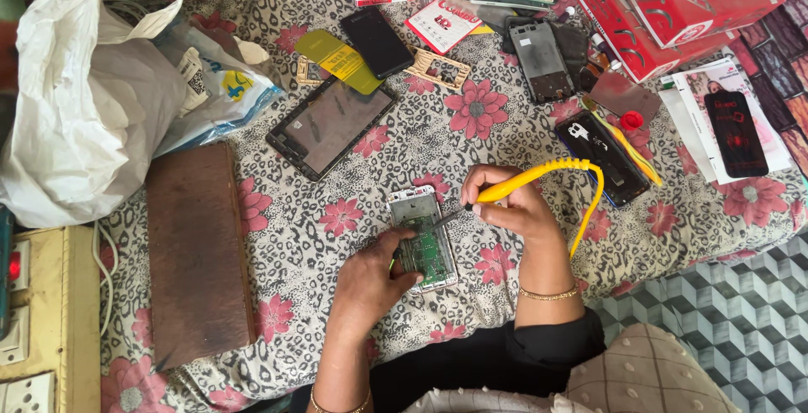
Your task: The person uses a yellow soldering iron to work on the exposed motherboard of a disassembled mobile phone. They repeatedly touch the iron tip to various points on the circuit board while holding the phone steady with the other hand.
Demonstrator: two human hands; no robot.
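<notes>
- left hand (370,282) nearest, fingers pressed on the opened phone (423,238), pinning its lower edge
- right hand (509,204) pinching 1 yellow soldering iron (526,180), tip on the board just above that grip

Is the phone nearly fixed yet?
Not yet. Done: the phone is already open, its green board bare. In hand: the right hand touches a yellow soldering iron to the board while the left hand steadies it. Left: its cover is off, and loose parts like the gold frame lie around.
</notes>
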